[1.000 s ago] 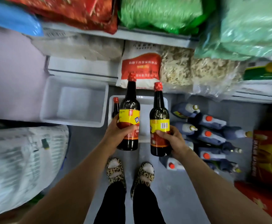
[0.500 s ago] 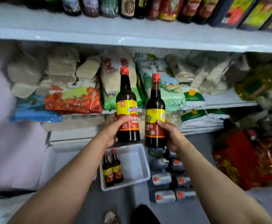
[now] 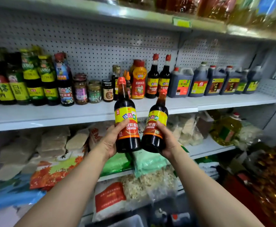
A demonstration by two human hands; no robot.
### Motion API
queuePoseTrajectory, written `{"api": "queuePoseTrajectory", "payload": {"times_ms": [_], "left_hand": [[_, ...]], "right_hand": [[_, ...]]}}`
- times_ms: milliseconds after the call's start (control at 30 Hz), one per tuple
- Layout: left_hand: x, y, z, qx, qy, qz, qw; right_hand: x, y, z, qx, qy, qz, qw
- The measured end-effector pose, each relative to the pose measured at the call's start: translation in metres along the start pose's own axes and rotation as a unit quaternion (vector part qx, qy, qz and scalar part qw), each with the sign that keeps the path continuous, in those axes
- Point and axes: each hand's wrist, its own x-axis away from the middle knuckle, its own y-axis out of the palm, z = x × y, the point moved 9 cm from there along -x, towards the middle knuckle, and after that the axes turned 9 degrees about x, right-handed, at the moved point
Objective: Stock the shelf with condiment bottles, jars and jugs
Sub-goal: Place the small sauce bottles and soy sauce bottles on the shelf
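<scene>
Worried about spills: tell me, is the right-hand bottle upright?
Tilted: the right-hand bottle leans its red cap rightward, unlike the upright left-hand bottle.

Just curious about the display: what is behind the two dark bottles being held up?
Behind the left-hand bottle stand small jars and an orange squeeze bottle on the shelf. Behind the right-hand bottle are two matching bottles. The bottles cover whatever lies directly behind them.

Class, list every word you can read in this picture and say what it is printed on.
"味达美": left bottle, held by the left hand.
"味达美": right bottle, held by the right hand.
"白醋": green-labelled bottle on the shelf.
All other labels: too blurred or small.
</scene>
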Motion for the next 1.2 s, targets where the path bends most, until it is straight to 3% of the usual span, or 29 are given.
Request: {"api": "queuePoseTrajectory", "payload": {"times_ms": [467,633,833,1067,1200], "left_hand": [[-0.164,0.071,0.045,-0.077,0.117,0.028,0.99],[-0.233,0.092,0.041,-0.086,0.125,0.045,0.987],[-0.309,0.109,0.019,-0.109,0.136,0.062,0.983],[-0.356,0.109,0.002,-0.169,0.126,0.077,0.974],[-0.376,0.111,0.005,-0.186,0.14,0.087,0.969]], "right_hand": [[-0.154,-0.096,-0.136,0.04,-0.13,0.048,0.99],[-0.211,-0.137,-0.17,0.119,-0.156,0.066,0.978],[-0.272,-0.174,-0.183,0.186,-0.186,0.058,0.963],[-0.305,-0.186,-0.186,0.216,-0.182,-0.025,0.959],[-0.31,-0.193,-0.189,0.254,-0.19,-0.033,0.948]]}}
